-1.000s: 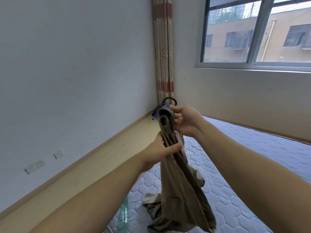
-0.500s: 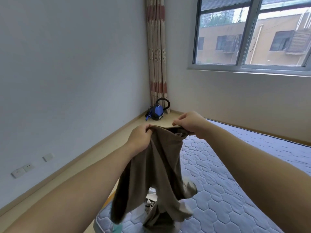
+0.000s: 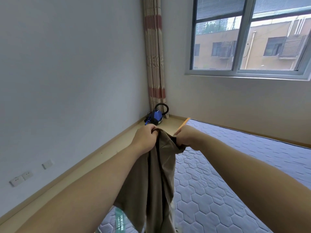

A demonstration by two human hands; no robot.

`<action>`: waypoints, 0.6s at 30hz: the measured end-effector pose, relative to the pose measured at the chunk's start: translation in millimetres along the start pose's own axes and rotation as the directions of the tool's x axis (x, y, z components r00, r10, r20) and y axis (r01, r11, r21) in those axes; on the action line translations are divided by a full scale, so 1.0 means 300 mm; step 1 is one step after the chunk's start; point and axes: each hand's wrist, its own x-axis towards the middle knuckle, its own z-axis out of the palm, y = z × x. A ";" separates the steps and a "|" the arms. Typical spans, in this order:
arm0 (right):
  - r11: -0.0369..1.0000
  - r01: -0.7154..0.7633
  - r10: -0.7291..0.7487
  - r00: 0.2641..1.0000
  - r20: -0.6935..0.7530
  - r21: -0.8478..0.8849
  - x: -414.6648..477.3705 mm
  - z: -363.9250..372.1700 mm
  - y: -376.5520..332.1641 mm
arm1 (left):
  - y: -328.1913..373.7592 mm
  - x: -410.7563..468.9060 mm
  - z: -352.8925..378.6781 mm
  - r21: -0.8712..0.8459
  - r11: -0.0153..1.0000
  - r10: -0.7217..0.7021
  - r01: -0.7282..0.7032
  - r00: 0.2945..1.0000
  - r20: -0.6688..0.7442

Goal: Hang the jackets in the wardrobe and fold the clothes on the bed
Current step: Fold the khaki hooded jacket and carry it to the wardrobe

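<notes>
A brown garment [image 3: 159, 179] hangs in front of me over the near left corner of the bed. My left hand [image 3: 145, 137] grips its top edge on the left. My right hand [image 3: 186, 137] grips the same edge a little to the right. The cloth hangs down in long folds between my forearms, and its lower end runs out of view at the bottom. The bed's bare mattress [image 3: 235, 174] is lilac with a hexagon quilt pattern and fills the right half.
A light wooden ledge [image 3: 84, 175] runs along the left wall to the corner. A blue and black appliance [image 3: 155, 116] stands there by a striped curtain [image 3: 155, 56]. Wall sockets [image 3: 21, 177] sit low on the left. A window [image 3: 249, 34] is above the bed.
My hands moved from one above the other on the bunched garment to side by side on its top edge, spreading it. The view has tilted down and left.
</notes>
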 end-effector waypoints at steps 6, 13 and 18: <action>0.854 -0.182 0.259 0.961 -0.095 0.488 -0.013 -0.036 0.031 | 0.020 -0.024 0.005 -0.061 0.998 0.024 -0.022 0.999 0.046; 0.807 0.106 0.147 0.917 -0.372 0.580 -0.052 -0.127 -0.015 | 0.007 -0.086 0.057 0.048 0.989 0.124 -0.138 0.967 0.222; 0.849 0.290 0.047 0.791 -0.610 0.442 -0.106 -0.238 -0.024 | -0.049 -0.115 0.107 0.149 0.986 0.054 -0.080 0.984 0.172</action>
